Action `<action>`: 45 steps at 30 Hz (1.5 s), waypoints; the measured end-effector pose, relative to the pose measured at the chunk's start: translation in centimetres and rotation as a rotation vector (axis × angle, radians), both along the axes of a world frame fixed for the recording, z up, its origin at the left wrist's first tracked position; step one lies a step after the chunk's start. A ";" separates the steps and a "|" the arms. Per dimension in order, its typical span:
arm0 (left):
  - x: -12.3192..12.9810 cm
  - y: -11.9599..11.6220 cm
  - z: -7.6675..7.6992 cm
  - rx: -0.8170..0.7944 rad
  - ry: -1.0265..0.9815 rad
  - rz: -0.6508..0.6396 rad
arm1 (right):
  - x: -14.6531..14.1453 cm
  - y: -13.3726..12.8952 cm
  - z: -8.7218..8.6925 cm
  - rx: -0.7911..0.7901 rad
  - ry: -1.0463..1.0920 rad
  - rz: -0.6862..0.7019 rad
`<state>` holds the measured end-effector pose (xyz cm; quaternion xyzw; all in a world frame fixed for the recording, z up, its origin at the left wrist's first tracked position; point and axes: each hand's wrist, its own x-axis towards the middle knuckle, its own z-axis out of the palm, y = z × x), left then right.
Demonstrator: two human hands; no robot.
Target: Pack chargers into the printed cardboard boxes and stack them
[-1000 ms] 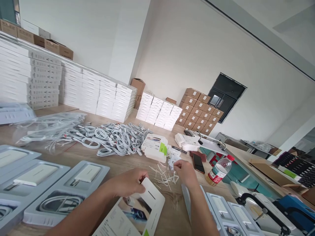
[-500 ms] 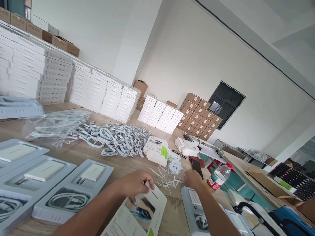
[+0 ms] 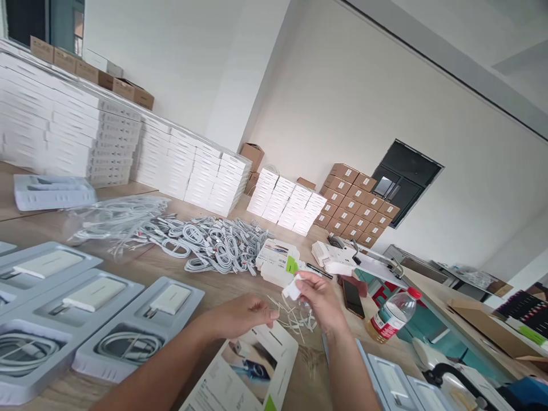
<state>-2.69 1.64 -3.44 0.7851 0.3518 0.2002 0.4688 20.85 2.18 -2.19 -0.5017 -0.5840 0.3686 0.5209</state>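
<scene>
My left hand is closed at the upper edge of a printed white box, its thumb and curled fingers on the edge. A phone picture and a green corner show on the box. To its right, my right hand is raised over the table and pinches a small white card. Beneath that hand lie thin white paper strips. Grey trays stand left of my forearm, the nearest tray holding a white charger and a coiled white cable.
Beyond my hands lie a heap of white cables and a flattened white box. A phone and a red-capped bottle stand on the right, near more trays. White box stacks line the back.
My right hand has come up and left from the table beside the strips and now holds a white card. My left hand stays at the box edge. The view has shifted slightly.
</scene>
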 end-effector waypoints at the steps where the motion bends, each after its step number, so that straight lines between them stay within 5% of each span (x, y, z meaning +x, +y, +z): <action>1: 0.0 0.0 0.1 0.000 -0.017 -0.002 | -1.2 -0.2 -0.9 -0.013 0.138 0.060; 8: 0.7 -0.5 1.3 0.067 0.010 0.032 | -3.5 -1.8 -3.9 -0.002 0.280 0.099; 14: 0.5 -0.7 1.5 0.060 0.030 0.063 | -3.3 -2.9 -3.0 0.340 -0.218 -0.070; 18: 0.5 -0.5 1.1 0.092 -0.006 0.013 | -3.5 -3.6 -2.2 0.531 -0.476 0.037; 30: 0.8 -0.5 0.8 0.101 0.001 -0.052 | -3.9 -4.6 -1.1 0.419 -0.633 0.223; 45: 0.5 -0.3 0.6 0.063 -0.024 -0.073 | -4.0 -4.8 -1.1 0.340 -0.529 0.225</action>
